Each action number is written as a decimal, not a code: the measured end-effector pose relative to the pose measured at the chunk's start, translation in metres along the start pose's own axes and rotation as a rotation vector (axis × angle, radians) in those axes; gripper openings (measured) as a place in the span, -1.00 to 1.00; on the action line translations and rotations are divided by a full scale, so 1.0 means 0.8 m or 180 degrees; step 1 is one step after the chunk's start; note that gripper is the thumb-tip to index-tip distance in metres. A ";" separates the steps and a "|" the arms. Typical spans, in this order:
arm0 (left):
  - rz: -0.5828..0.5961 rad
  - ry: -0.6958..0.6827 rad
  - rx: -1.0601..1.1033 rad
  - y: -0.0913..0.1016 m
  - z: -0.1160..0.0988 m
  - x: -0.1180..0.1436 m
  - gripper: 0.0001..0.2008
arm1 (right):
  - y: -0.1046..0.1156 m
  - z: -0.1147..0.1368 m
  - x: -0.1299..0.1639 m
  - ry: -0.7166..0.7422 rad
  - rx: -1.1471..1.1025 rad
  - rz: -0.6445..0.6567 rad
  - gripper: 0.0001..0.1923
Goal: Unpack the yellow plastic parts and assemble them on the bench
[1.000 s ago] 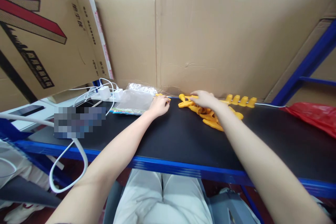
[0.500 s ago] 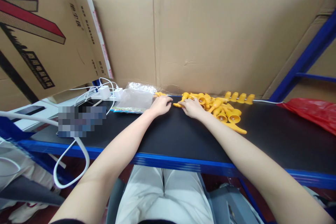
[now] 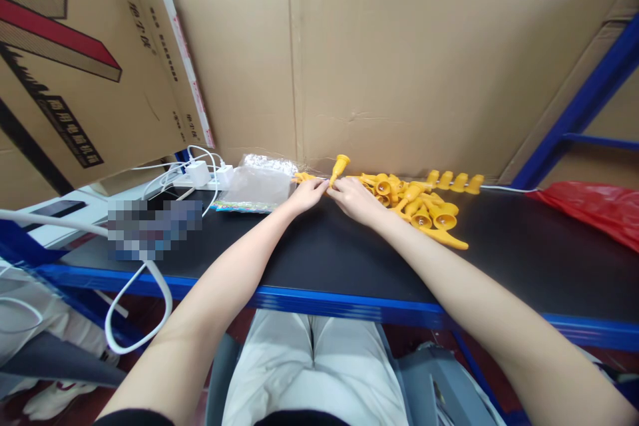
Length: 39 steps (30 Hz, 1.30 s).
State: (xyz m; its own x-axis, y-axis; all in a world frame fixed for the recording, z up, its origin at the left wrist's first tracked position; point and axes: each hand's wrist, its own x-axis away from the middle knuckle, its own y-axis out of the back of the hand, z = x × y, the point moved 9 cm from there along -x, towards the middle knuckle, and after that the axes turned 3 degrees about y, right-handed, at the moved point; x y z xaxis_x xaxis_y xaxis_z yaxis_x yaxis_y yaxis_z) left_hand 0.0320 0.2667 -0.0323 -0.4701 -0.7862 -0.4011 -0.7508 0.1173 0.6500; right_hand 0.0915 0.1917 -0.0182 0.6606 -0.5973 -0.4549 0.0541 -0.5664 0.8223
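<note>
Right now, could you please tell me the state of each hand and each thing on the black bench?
Left hand: pinching the raised yellow plastic piece.
Right hand: pinching the same piece.
Raised yellow plastic piece: lifted, tilted.
Pile of yellow plastic pieces: loose, lying on black bench.
Row of four yellow pieces: lined up along the cardboard wall.
Clear plastic bag: lying flat.
Red plastic bag: crumpled.
</note>
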 end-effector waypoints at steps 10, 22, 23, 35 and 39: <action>0.0038 0.0045 -0.0252 0.000 0.021 -0.005 -0.78 | 0.017 0.018 0.001 0.0415 -0.0197 -0.0239 -0.60; -0.0587 -0.1093 -0.1705 0.017 -0.041 0.017 -0.82 | 0.009 -0.049 0.020 -0.0725 0.0316 -0.0329 -0.70; -0.0639 -0.1037 -0.1698 0.021 -0.045 0.018 -0.81 | 0.007 -0.051 0.020 -0.0755 0.0321 -0.0277 -0.71; -0.0646 -0.0123 -0.1859 0.036 -0.032 0.020 -0.60 | 0.017 -0.053 0.021 -0.0861 0.0194 -0.0302 -0.64; -0.0548 -0.0153 -0.1864 0.031 -0.032 0.018 -0.60 | 0.014 -0.056 0.021 -0.0902 0.0264 -0.0111 -0.69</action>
State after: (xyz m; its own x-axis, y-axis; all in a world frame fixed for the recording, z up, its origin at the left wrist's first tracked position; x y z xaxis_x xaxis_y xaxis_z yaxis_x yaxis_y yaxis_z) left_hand 0.0185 0.2426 -0.0059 -0.3952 -0.7344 -0.5518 -0.4444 -0.3728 0.8146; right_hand 0.1370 0.2008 -0.0011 0.4234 -0.7047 -0.5693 0.0040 -0.6270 0.7790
